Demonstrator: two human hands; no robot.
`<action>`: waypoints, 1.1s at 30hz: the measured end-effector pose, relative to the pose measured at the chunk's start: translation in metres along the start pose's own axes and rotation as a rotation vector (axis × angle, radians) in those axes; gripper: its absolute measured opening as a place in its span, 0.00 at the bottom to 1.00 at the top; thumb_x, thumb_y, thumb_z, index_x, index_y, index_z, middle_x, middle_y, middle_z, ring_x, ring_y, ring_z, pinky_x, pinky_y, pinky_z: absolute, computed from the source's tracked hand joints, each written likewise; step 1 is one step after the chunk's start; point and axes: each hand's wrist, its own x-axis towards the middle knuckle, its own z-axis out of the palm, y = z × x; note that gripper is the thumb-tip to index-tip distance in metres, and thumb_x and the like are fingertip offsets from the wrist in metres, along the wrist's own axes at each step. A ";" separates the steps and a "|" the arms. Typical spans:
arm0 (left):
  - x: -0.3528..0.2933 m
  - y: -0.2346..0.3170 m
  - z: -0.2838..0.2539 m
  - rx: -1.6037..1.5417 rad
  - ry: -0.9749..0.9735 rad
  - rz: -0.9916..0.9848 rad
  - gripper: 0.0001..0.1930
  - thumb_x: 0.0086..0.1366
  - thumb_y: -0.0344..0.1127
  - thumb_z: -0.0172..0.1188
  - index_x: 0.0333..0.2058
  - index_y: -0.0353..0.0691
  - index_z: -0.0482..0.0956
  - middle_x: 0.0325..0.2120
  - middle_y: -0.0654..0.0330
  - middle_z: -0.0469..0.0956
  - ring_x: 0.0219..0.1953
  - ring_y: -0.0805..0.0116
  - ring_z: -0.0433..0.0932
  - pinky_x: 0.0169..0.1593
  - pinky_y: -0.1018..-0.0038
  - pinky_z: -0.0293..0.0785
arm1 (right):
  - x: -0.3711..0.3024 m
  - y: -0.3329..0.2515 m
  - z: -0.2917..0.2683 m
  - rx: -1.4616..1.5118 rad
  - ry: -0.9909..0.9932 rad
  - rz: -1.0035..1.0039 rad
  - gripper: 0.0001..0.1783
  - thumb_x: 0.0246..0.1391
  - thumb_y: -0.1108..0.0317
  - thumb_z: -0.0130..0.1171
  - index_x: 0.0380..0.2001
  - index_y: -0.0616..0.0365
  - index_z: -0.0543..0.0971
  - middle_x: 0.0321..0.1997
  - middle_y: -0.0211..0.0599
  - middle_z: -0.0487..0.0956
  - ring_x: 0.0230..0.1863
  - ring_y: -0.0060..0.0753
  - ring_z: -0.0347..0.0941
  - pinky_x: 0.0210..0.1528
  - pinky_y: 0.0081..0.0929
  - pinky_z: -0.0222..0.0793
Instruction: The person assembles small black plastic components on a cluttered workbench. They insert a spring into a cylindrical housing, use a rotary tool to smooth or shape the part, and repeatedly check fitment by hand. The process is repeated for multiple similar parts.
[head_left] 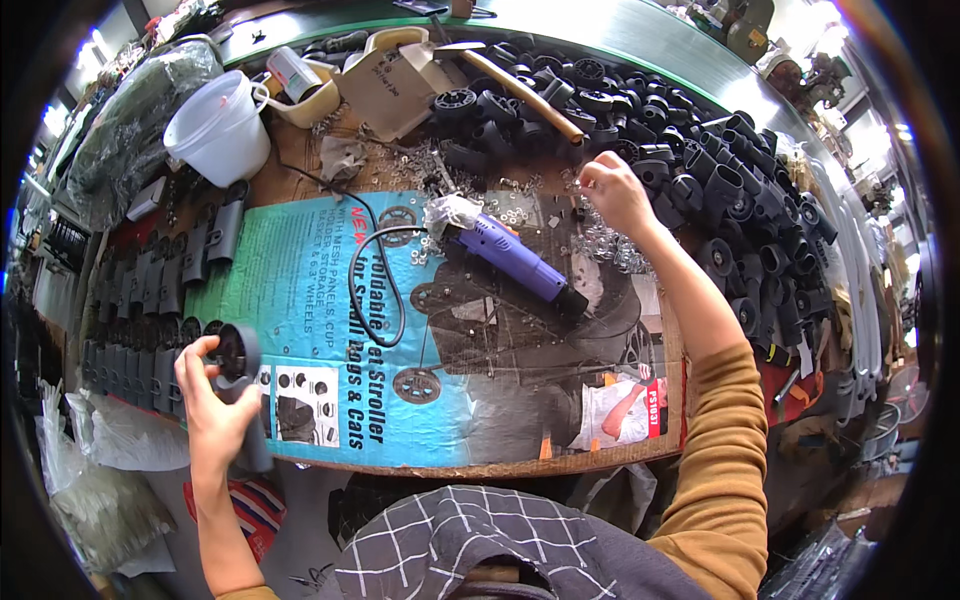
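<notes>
Brown counter (300, 188) space lies under a blue printed cardboard sheet (265, 240), with piled black wheel parts (725, 190) at the back right. At the counter's near-left edge, the person's left hand (215, 412) has its fingers clamped on a black wheel part (250, 348). Their right hand (614, 196) hovers near loose metal fasteners (612, 250); whether its fingers are closed on something small cannot be told. Gathering hardware seems the step in hand; the next move would call for bringing both hands together.
</notes>
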 end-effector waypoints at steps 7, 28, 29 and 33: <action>-0.042 0.114 0.114 -0.321 -0.595 0.415 0.41 0.45 0.38 0.71 0.59 0.40 0.63 0.51 0.49 0.59 0.54 0.51 0.66 0.58 0.60 0.67 | -0.074 -0.047 -0.019 0.562 0.115 0.292 0.11 0.52 0.71 0.65 0.39 0.58 0.78 0.33 0.33 0.82 0.32 0.22 0.77 0.37 0.23 0.73; -0.032 0.110 0.194 -0.217 -0.578 0.568 0.44 0.43 0.58 0.72 0.58 0.42 0.70 0.56 0.56 0.68 0.59 0.53 0.60 0.61 0.57 0.55 | -0.160 -0.182 -0.002 0.478 -0.183 0.012 0.11 0.49 0.73 0.62 0.37 0.59 0.74 0.34 0.44 0.76 0.38 0.50 0.75 0.41 0.39 0.72; -0.032 0.111 0.195 -0.195 -0.610 0.532 0.43 0.43 0.57 0.72 0.57 0.42 0.70 0.55 0.56 0.69 0.59 0.53 0.60 0.60 0.57 0.55 | -0.160 -0.183 -0.001 0.449 -0.176 -0.022 0.11 0.49 0.73 0.62 0.37 0.59 0.74 0.34 0.44 0.76 0.38 0.50 0.75 0.41 0.39 0.71; -0.033 0.112 0.197 -0.210 -0.509 0.486 0.41 0.42 0.55 0.71 0.55 0.43 0.72 0.53 0.56 0.71 0.58 0.52 0.60 0.60 0.56 0.55 | -0.156 -0.186 -0.006 0.429 -0.203 -0.073 0.18 0.49 0.71 0.64 0.44 0.60 0.74 0.40 0.45 0.78 0.42 0.47 0.76 0.46 0.37 0.73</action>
